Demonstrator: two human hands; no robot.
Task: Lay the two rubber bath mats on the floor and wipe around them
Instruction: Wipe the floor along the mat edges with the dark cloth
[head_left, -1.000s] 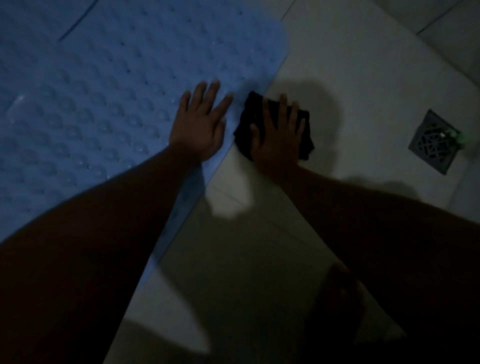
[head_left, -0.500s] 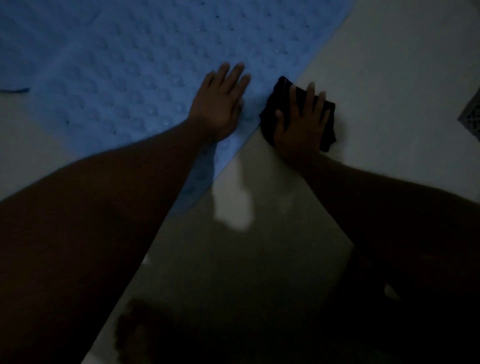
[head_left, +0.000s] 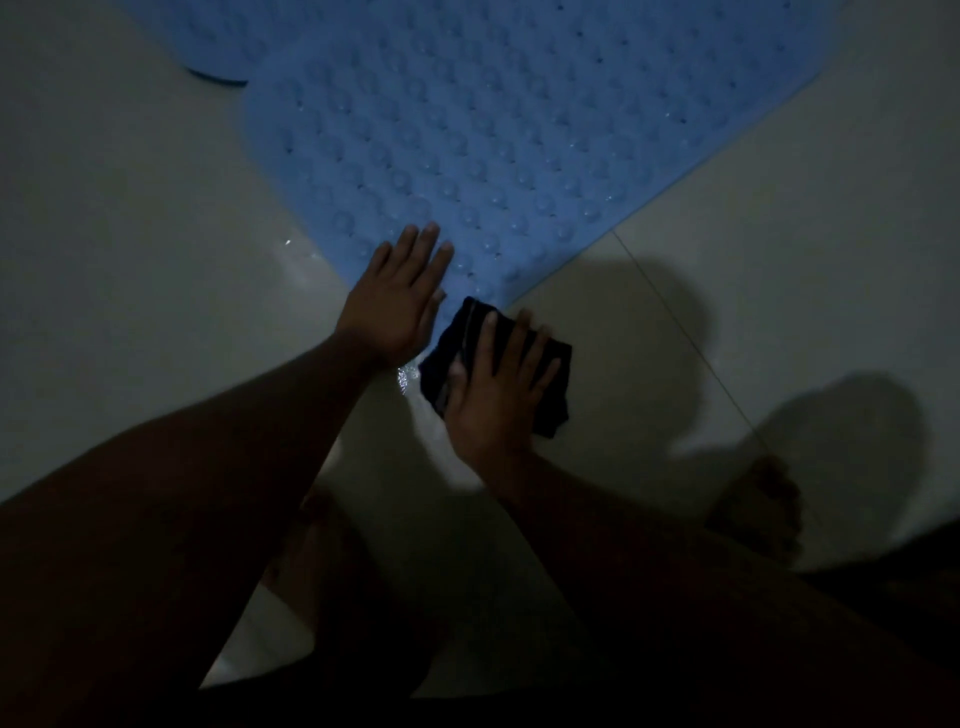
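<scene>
Under the right hand (head_left: 496, 387) lies a dark folded cloth (head_left: 550, 379), pressed flat against the pale tiled floor (head_left: 779, 218); that grip is spread, fingers splayed across the fabric, palm down, nothing pinched. Just beyond the fingertips of this hand is the near corner of a blue rubber bath mat (head_left: 519, 130), its surface covered in rows of round bumps, lying flat on the floor and running away up and to the right. The cloth's far edge looks to touch or slightly overlap the mat's corner, though the dim light makes that hard to settle. To the left of the cloth, the left hand (head_left: 400, 301) rests open and flat, fingers together and extended, its fingertips on the mat's corner and its heel on the floor. A small wet glint (head_left: 407, 375) shows on the floor between the two hands. Beyond the left hand, at the far left, the edge of a second blue mat (head_left: 218, 78) peeks from behind the first.
</scene>
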